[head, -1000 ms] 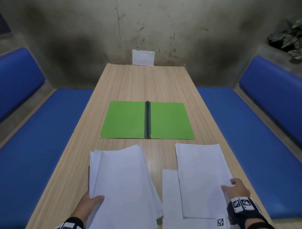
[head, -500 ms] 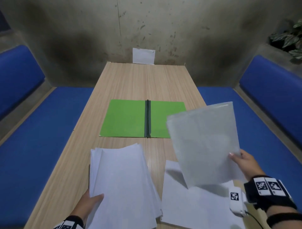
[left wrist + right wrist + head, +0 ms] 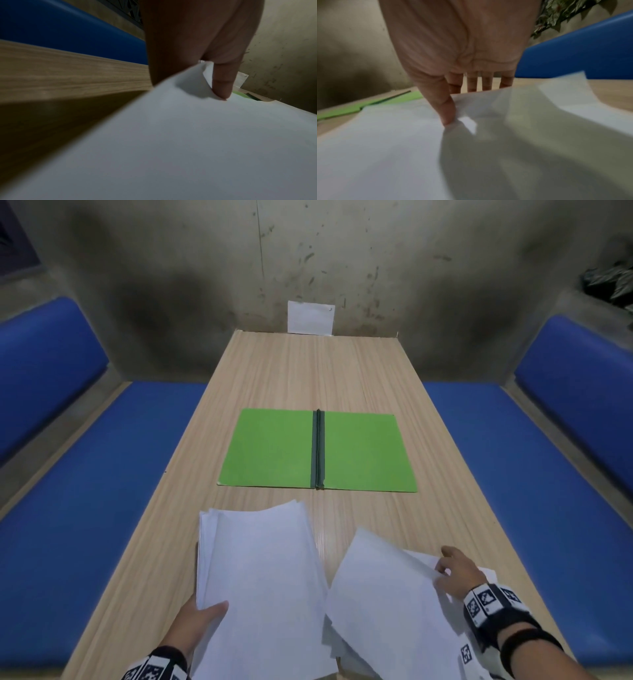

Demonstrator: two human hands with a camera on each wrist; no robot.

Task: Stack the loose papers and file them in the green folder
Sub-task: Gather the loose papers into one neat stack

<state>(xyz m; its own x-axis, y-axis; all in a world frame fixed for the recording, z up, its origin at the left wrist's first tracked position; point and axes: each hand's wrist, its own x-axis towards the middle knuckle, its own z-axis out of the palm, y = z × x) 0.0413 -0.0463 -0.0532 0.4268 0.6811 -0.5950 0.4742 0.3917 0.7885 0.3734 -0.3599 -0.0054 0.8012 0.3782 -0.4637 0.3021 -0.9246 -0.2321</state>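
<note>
Papers hide hands' fingers — near edges cropped.

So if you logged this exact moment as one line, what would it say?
left hand: holds paper stack | right hand: pinches loose sheet | green folder: open, no papers inside

Both forearms are bare, and each wrist carries a black band studded with white blocks printed with black-and-white square fiducial markers. A small white module bearing another marker hangs beneath the right wrist, and the left wrist's band shows only partly.
</note>
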